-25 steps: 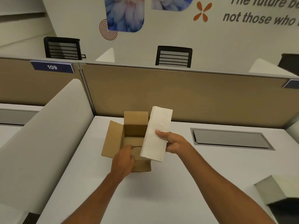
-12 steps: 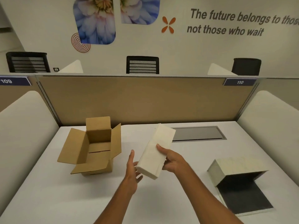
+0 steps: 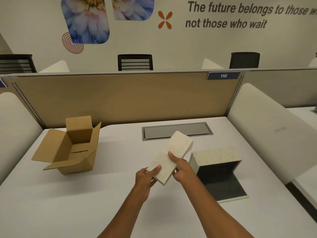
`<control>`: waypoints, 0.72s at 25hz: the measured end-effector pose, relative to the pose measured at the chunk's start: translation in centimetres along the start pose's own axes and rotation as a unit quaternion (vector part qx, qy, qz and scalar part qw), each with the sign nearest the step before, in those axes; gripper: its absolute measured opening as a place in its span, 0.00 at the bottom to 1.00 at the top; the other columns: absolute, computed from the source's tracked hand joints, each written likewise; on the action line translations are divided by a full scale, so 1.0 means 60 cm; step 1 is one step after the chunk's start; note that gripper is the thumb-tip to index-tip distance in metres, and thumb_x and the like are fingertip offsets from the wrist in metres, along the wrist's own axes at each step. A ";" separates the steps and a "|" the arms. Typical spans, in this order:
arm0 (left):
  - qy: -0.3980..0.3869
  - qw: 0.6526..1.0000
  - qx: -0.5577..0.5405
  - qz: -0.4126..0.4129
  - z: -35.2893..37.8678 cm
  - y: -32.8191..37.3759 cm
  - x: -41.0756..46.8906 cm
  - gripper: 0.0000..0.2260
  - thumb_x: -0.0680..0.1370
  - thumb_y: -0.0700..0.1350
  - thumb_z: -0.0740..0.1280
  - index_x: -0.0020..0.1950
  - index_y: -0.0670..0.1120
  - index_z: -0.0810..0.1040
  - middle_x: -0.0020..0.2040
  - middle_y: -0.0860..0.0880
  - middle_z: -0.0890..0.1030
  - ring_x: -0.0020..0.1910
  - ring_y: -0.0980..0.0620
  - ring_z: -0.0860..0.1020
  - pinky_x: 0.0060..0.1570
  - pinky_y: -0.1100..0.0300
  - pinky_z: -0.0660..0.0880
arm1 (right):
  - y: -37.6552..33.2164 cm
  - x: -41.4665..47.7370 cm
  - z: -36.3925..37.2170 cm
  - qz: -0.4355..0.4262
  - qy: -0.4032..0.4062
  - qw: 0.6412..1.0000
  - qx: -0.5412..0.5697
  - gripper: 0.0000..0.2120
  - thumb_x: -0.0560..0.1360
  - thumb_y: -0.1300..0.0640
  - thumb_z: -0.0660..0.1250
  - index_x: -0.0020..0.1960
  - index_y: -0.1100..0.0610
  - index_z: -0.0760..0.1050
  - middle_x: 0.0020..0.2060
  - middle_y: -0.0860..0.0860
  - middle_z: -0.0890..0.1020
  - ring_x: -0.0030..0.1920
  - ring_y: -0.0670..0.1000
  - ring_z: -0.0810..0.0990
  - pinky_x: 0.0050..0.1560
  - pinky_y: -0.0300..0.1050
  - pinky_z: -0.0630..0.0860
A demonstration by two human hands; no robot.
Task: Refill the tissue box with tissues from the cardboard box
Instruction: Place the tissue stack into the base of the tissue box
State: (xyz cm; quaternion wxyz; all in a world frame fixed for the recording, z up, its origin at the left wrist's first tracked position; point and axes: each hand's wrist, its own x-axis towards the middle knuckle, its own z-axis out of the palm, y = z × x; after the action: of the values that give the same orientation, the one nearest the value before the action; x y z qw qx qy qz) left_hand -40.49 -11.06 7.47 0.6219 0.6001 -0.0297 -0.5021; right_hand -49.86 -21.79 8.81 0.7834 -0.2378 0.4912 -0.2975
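Cardboard box (image 3: 72, 148) sits emptied at left. My left hand (image 3: 145, 177) pinches the tissue stack's (image 3: 169, 157) near corner, right hand (image 3: 181, 169) clasps its edge; I'd level it before sliding it into the open tissue box (image 3: 216, 158).
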 end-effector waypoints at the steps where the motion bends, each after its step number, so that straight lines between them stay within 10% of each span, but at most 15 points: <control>1: -0.007 1.000 0.000 -0.006 0.007 -0.004 -0.005 0.15 0.69 0.38 0.75 0.53 0.35 0.78 0.49 0.40 0.83 0.45 0.45 0.81 0.44 0.55 0.79 | -0.004 -0.004 -0.013 -0.007 -0.001 1.000 0.005 0.28 0.65 0.64 0.78 0.62 0.63 0.71 0.57 0.59 0.80 0.55 0.60 0.78 0.60 0.60 0.76; 11: -0.052 0.995 0.047 -0.072 0.002 0.033 0.023 0.15 0.66 0.33 0.76 0.50 0.36 0.79 0.46 0.41 0.83 0.45 0.45 0.80 0.45 0.55 0.78 | -0.083 -0.023 -0.136 -0.024 0.019 0.997 0.065 0.12 0.68 0.65 0.75 0.49 0.61 0.76 0.51 0.59 0.81 0.58 0.59 0.78 0.65 0.57 0.74; 18: -0.061 0.987 0.034 -0.143 0.040 -0.010 0.049 0.15 0.66 0.34 0.75 0.50 0.42 0.77 0.47 0.43 0.81 0.44 0.47 0.78 0.39 0.54 0.74 | -0.094 -0.034 -0.206 -0.011 0.073 0.997 -0.025 0.25 0.66 0.64 0.77 0.60 0.63 0.73 0.59 0.61 0.79 0.60 0.60 0.77 0.51 0.53 0.80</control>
State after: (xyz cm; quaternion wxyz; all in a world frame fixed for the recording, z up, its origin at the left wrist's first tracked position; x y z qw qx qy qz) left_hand -40.94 -14.59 6.01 0.5201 0.5870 0.0020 -0.6204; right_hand -63.12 -25.40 8.84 0.7356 -0.2406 0.5521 -0.3101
